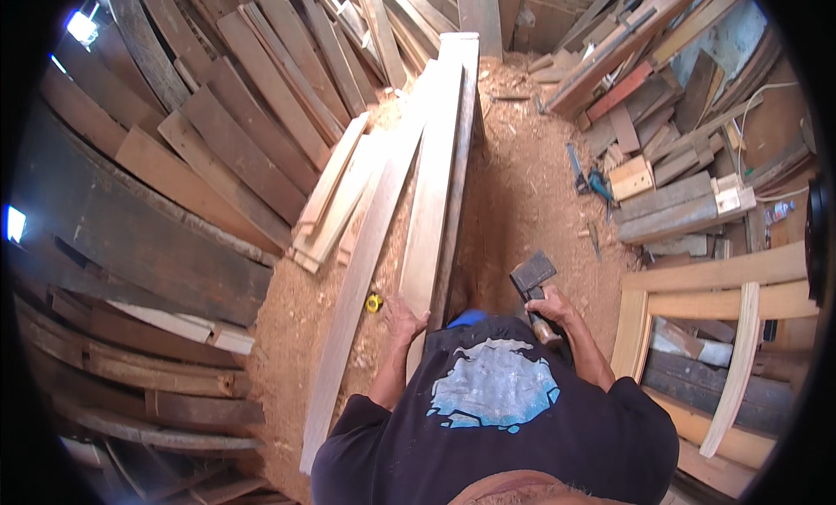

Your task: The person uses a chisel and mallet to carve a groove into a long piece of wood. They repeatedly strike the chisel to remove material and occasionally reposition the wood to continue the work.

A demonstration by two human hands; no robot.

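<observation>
right hand: the right hand (555, 305) closes around the neck of a hand tool (533, 273), just below its dark, blocky head; the wooden handle points back toward the shirt.
left hand: the left hand (406, 320) lies at the near end of a long pale board (434, 218), thumb reaching across it; whether the fingers pinch or merely rest cannot be told.
long board: runs forward from the left grip; left of the tool, apart from it. a darker timber (468, 139) shows along its right side.
loose plank: a second plank (373, 261) lies just left of the left grip, slanting forward beside the long board.
tape measure: a yellow tape measure (374, 303) sits just beyond the left fingers, to their left.
short boards: a pile of short boards (335, 205) lies ahead and left of the left grip.
floor tool: a blue-bodied tool (599, 184) lies ahead and right of the right grip.
progress: judged from position, the long board is laid out and the tool is in hand; tool work at this spot is not yet under way. the amount left cannot be determined.
hard to make out: glare whitens the boards' far ends; the left fingertips' undersides, the tool's exact type and the long board's near end, behind the shirt, are unclear.
</observation>
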